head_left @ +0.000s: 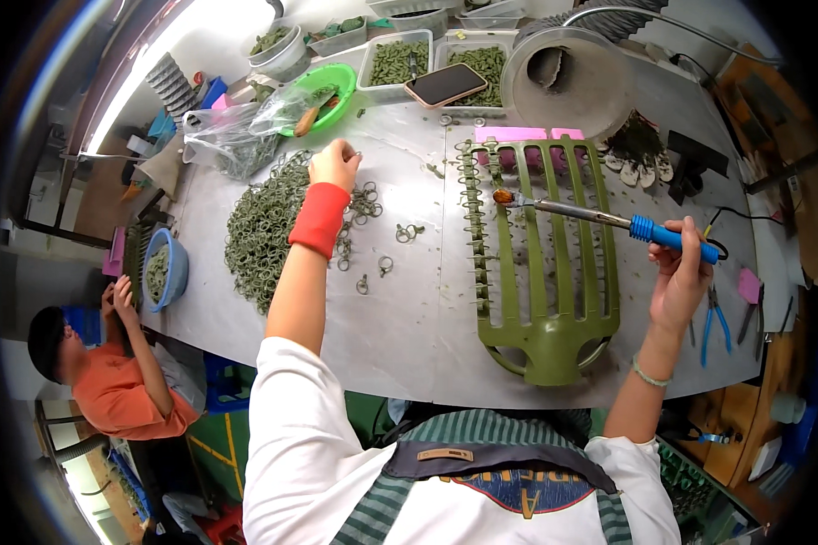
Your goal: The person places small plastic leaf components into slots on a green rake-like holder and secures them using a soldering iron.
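Note:
My right hand (680,277) grips a soldering iron (654,233) by its blue handle. Its metal shaft points left, and the dark orange-brown tip is over the upper left part of a slotted olive-green plastic frame (554,336). Small rings line the frame's left bar, with thin pins sticking out. My left hand (336,165), above a red wristband, is at the upper right edge of a heap of green plastic rings (273,232). Its fingers are pinched together, and whatever they hold is too small to make out. A few loose rings (409,233) lie between heap and frame.
Behind are a green basin (336,88), tubs of green parts (396,62), a phone (445,84) and a wide duct mouth (568,86). A dirty glove (639,150) and blue-handled pliers (716,327) lie right. Another person (127,381) works at left beside a blue basin (165,270).

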Motion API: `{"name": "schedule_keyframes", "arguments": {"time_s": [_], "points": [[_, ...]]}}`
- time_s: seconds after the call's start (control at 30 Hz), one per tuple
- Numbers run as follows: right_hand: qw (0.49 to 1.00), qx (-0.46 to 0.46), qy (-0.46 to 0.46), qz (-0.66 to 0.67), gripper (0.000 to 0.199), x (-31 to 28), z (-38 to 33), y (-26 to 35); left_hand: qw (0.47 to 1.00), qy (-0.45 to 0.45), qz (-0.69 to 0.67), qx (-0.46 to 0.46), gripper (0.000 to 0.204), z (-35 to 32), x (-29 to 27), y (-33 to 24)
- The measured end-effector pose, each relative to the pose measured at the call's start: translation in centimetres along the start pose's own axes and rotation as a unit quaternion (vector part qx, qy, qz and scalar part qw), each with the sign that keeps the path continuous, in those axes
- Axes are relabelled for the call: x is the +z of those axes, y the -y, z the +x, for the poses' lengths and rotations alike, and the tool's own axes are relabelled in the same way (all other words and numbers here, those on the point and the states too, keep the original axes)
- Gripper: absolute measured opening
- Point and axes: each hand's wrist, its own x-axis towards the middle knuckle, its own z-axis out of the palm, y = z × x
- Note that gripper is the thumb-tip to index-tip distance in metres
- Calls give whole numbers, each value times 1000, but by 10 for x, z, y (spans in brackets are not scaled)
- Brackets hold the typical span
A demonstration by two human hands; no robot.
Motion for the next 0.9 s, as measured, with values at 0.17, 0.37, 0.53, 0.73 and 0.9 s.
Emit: {"name": "schedule_keyframes", "arguments": {"time_s": [0.17, 0.37, 0.53, 0.73, 0.9], "points": [[1000, -7, -10, 0, 26, -4, 2, -3, 940, 91, -289, 158, 16, -49, -35, -111], [1000, -10, 11, 24, 25, -2, 3, -13, 928, -29, -144, 343, 10, -76, -15, -173], [999, -9, 18, 40, 26, 3, 3, -22, 918, -67, -121, 373, 10, -72, 2, -176], [1000, -19, 3, 15, 24, -8, 2, -10, 923, -71, -79, 369, 12, -74, 3, -174], [1000, -1, 5, 11, 25, -12, 0, -3, 938, -52, -295, 175, 12, -46, -8, -127]]}}
